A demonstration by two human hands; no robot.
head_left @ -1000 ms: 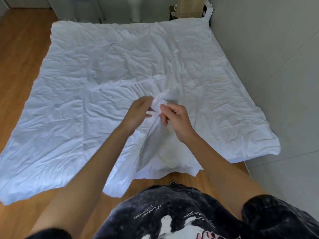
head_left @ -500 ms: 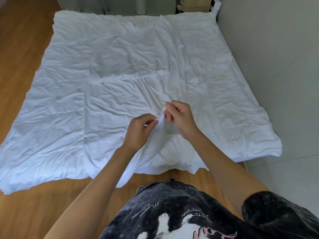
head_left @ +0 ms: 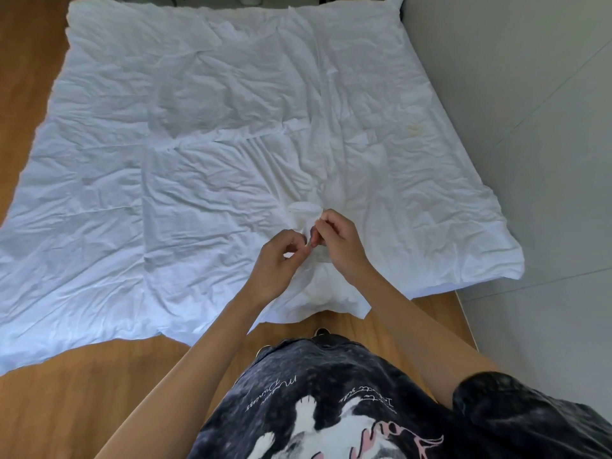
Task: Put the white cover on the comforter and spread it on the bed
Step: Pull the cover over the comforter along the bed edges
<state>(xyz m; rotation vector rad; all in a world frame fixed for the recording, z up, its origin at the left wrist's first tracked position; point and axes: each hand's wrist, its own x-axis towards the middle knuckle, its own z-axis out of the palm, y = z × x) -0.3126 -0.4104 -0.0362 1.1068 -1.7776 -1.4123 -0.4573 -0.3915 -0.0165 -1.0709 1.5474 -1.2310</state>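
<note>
A wrinkled white cover (head_left: 215, 154) lies spread flat over most of the view, its near edge hanging onto the wooden floor. Near the middle of that near edge the fabric is bunched up. My left hand (head_left: 280, 260) pinches a bit of this fabric between thumb and fingertips. My right hand (head_left: 341, 243) is just to its right, fingers curled, pinching the same bunched fabric. The two hands nearly touch. Whether the comforter lies inside the cover cannot be seen.
A grey wall (head_left: 530, 127) runs along the right side, close to the cover's right edge. Wooden floor (head_left: 82, 392) shows at the left and in front of me. Some objects stand beyond the far edge, cut off by the frame.
Both hands have lowered the raised fold of fabric toward the near edge and come closer together. The view has tilted down and nearer to the cover.
</note>
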